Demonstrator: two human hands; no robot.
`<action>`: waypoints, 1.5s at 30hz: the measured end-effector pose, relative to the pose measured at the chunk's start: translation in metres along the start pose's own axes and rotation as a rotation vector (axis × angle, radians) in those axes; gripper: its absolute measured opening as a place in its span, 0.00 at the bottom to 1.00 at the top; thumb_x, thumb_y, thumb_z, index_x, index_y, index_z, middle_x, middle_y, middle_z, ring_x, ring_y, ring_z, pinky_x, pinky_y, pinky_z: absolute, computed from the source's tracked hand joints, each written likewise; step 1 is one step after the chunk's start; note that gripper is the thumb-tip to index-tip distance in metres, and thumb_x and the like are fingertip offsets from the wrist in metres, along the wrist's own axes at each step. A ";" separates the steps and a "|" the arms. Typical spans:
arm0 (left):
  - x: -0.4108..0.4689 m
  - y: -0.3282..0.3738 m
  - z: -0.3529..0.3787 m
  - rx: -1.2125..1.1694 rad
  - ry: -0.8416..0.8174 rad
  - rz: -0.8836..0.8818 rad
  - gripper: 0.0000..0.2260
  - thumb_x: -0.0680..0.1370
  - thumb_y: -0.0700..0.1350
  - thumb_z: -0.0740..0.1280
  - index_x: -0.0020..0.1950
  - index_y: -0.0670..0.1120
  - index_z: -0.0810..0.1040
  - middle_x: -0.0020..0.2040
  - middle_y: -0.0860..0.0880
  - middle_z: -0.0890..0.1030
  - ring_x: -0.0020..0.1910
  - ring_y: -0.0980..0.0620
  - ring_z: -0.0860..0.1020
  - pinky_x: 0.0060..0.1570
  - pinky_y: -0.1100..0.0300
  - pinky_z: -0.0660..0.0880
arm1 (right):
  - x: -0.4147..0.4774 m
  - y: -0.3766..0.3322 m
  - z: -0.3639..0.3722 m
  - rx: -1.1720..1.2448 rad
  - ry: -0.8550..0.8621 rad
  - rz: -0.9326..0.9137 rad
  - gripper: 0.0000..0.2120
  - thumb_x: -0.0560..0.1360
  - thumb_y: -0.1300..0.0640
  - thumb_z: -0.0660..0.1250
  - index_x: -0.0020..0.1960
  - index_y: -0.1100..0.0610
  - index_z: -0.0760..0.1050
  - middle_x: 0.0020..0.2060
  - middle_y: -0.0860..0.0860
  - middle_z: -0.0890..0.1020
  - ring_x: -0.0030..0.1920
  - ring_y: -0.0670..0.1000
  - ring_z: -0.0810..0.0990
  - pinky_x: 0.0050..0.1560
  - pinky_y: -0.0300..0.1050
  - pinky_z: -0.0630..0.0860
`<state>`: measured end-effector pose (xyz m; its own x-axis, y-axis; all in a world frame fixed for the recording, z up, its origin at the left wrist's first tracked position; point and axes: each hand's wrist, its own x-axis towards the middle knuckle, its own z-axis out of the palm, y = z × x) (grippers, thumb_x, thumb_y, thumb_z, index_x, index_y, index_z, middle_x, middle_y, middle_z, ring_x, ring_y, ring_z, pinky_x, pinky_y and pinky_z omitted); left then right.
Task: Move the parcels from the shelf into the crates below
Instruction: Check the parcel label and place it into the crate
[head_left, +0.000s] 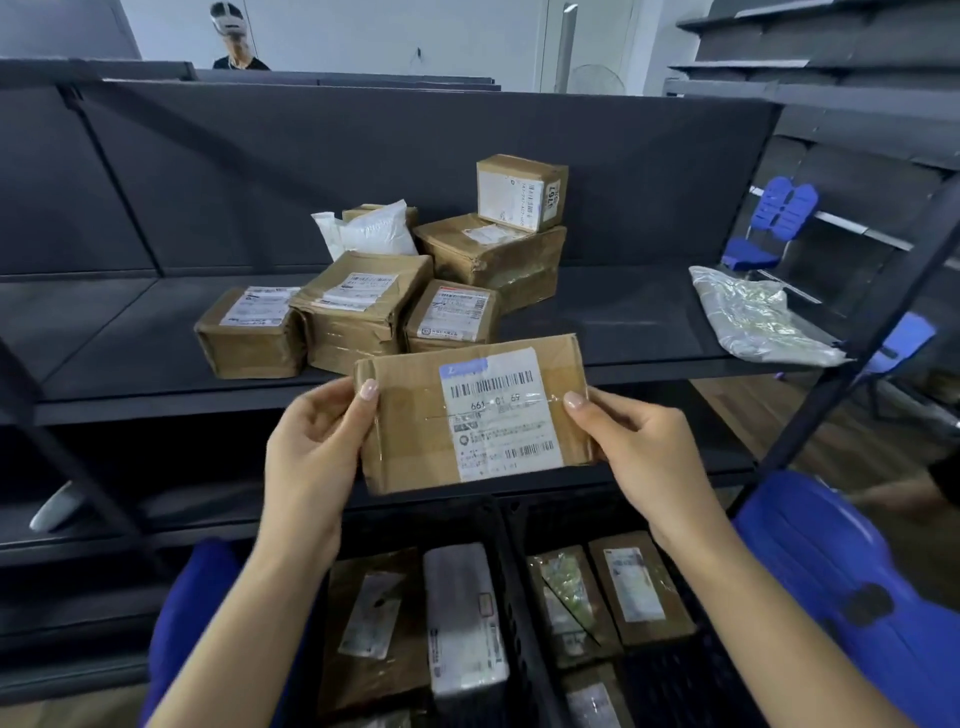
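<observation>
A flat brown cardboard parcel (410, 431) with a white barcode label is held in the air in front of the shelf edge. My left hand (317, 447) grips its left end, thumb on top. My right hand (644, 447) grips its right end the same way. Behind it on the dark shelf (623, 322) sit several brown boxes (358, 306), a small one (519, 189) stacked on top, and a white padded bag (371, 231). Below are two black crates, the left crate (498, 525) and the right crate (691, 675), each with parcels lying inside.
A silvery plastic-wrapped packet (753, 317) lies at the shelf's right end. A black slanted shelf post (857, 332) runs down the right. Blue chairs (831, 571) stand to the right. A person with a headset (234, 36) stands behind the shelf.
</observation>
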<state>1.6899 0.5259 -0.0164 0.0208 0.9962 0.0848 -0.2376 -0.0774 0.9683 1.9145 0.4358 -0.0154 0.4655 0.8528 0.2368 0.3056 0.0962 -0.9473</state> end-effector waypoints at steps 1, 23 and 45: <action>-0.004 -0.006 0.002 0.024 0.041 0.023 0.11 0.72 0.51 0.70 0.53 0.49 0.80 0.49 0.48 0.85 0.41 0.62 0.82 0.37 0.70 0.77 | -0.004 0.002 0.005 -0.005 0.032 -0.001 0.06 0.74 0.48 0.69 0.51 0.44 0.80 0.37 0.32 0.83 0.43 0.34 0.82 0.38 0.25 0.74; -0.024 -0.057 0.065 0.063 -0.073 0.014 0.11 0.74 0.41 0.71 0.57 0.45 0.82 0.48 0.50 0.86 0.50 0.55 0.83 0.51 0.58 0.80 | -0.015 0.054 -0.031 -0.212 0.237 -0.096 0.14 0.78 0.50 0.63 0.63 0.44 0.77 0.41 0.28 0.81 0.46 0.29 0.78 0.41 0.23 0.71; -0.138 -0.279 0.194 0.486 0.140 -0.450 0.11 0.74 0.45 0.71 0.56 0.46 0.83 0.31 0.63 0.80 0.32 0.65 0.77 0.36 0.71 0.73 | -0.041 0.252 -0.182 -0.313 0.031 0.296 0.09 0.78 0.57 0.64 0.56 0.51 0.80 0.39 0.34 0.81 0.42 0.28 0.77 0.37 0.21 0.68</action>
<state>1.9417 0.4025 -0.2526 -0.1184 0.9289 -0.3510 0.2287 0.3695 0.9007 2.1234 0.3318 -0.2251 0.5944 0.8038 -0.0247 0.3901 -0.3150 -0.8652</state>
